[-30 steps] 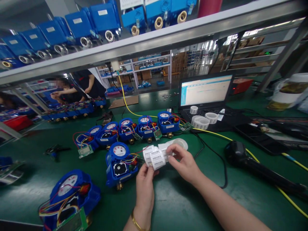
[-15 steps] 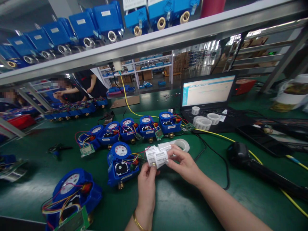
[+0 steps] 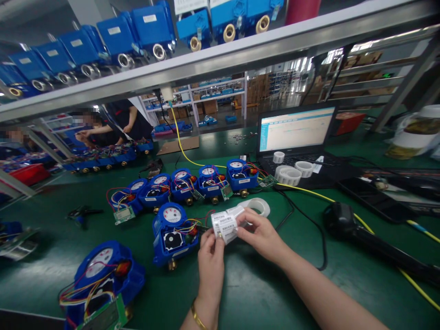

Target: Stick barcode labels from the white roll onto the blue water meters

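Observation:
Between my two hands is a strip of white barcode labels (image 3: 224, 223), bent into a curve. My left hand (image 3: 210, 250) pinches its lower left edge between thumb and fingers. On its right side, the fingers of my right hand (image 3: 258, 231) grip the strip. Behind my right hand a label roll (image 3: 260, 207) lies on its side on the table. Just left of my left hand sits a blue water meter (image 3: 173, 236) with its housing uncovered, showing coloured wires and a brass fitting.
Several uncovered blue meters (image 3: 209, 181) stand in a row behind. Another meter (image 3: 103, 279) is at the front left. A laptop (image 3: 296, 133) holds small label rolls (image 3: 288, 175) on its keyboard. At right lie a black handheld scanner (image 3: 343, 220) and a phone (image 3: 374, 199). A shelf with closed meters (image 3: 153, 30) crosses above.
The label strip has shifted and turned slightly between my hands, its curve now flatter. Both hands keep hold of it, with only small finger movements.

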The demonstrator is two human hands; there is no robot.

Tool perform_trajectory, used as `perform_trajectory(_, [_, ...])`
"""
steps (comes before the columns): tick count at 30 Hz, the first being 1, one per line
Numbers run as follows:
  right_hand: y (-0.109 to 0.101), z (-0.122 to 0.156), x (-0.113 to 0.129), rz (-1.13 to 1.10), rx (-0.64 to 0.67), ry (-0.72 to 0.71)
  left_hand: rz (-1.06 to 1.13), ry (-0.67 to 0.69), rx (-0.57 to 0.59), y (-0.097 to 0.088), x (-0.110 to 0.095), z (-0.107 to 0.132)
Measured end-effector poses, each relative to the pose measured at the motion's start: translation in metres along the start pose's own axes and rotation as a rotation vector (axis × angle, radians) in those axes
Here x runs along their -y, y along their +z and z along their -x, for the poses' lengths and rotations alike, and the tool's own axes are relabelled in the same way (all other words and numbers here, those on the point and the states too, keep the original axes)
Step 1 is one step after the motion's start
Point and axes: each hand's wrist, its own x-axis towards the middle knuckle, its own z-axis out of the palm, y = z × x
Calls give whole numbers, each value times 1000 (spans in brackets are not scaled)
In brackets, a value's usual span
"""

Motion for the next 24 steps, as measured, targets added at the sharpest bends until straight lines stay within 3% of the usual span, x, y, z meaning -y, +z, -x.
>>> perform_trajectory(7, [1, -1, -8, 19, -55, 25, -56, -26, -95, 3, 1, -1])
perform_trajectory(12, [1, -3, -12, -13, -90, 56, -254, 109, -140, 0, 5, 1])
perform_trajectory(19, [1, -3, -9, -113, -108, 144, -322, 130, -58, 6, 1, 6])
perform_trajectory(24, [1, -4, 1, -218, -171, 220, -192, 98, -45, 4, 3, 1])
